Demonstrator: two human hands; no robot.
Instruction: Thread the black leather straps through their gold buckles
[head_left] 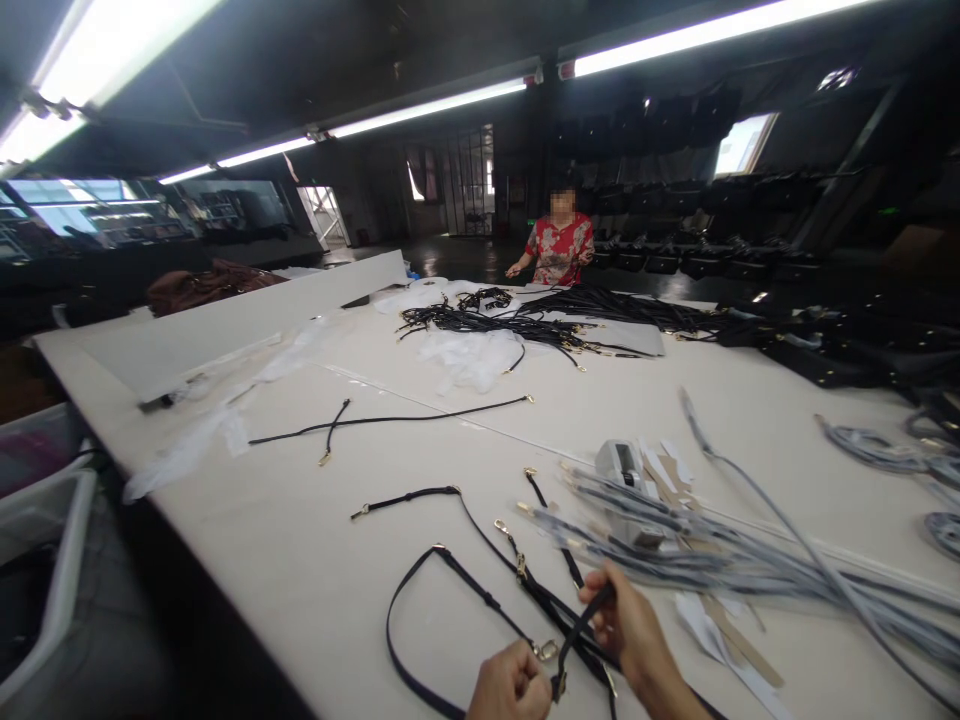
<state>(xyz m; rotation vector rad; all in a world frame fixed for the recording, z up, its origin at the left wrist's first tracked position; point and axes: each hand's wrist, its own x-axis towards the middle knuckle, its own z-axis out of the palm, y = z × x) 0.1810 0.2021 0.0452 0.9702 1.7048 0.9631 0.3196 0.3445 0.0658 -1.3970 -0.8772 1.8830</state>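
Observation:
My right hand (634, 630) pinches a black strap (581, 625), which curves down toward my other hand. Closed in a fist at the bottom edge, my left hand (511, 685) grips the lower part of this strap, beside a gold clasp (547, 650). A looped black strap (405, 590) lies left of my hands, its end running up to the clasp. Just beyond, more black straps with gold hooks (501, 527) lie on the pale table (300, 570). What sits inside my left fist is partly hidden.
Plastic-wrapped grey straps (720, 565) and a tape dispenser (622, 465) are on the right. A pile of black straps (487, 320) lies at the back, near a person in a red patterned top (561, 248). A white bin (67, 570) stands left, off the table.

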